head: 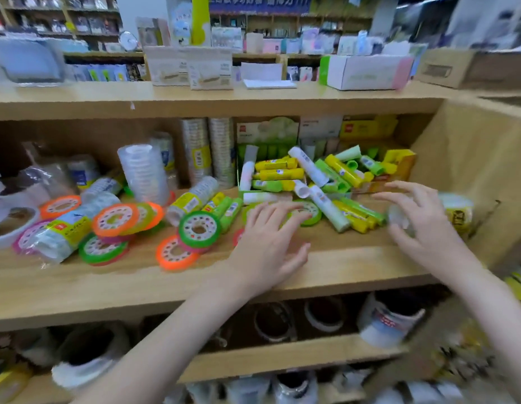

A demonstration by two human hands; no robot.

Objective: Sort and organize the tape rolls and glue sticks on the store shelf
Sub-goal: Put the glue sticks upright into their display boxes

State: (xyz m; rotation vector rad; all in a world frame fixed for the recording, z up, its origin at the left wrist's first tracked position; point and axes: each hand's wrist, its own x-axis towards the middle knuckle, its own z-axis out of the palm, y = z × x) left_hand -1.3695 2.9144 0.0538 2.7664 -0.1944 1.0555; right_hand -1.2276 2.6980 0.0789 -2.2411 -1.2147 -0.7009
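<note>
The light wooden middle shelf (341, 266) had a bare strip along its front edge, widest under the two hands; its right end was closed by a tan cardboard wall (469, 170), and the shelf board above hung low over the stock.

A loose heap of yellow, green and white plastic glue sticks (326, 182) sprawled across the right half, spilling out of a green-and-white display box (266, 132) at the back. Flat tape rolls with neon orange, green and pink rims (116, 220) lay scattered on the left half, among shrink-wrapped sleeves of clear tape (144, 173), some upright, some on their sides.

The left hand (271, 243) lay palm down, fingers straight and spread, its fingertips (294, 211) over a green-rimmed tape roll (309, 211) at the foot of the glue-stick heap. The right hand (422, 220) hovered near the cardboard wall, fingers curved and apart around a blurred clear roll (400, 218); I could not tell whether it gripped it. A yellow-labelled sleeve of tape (457, 211) sat just behind that hand.
</note>
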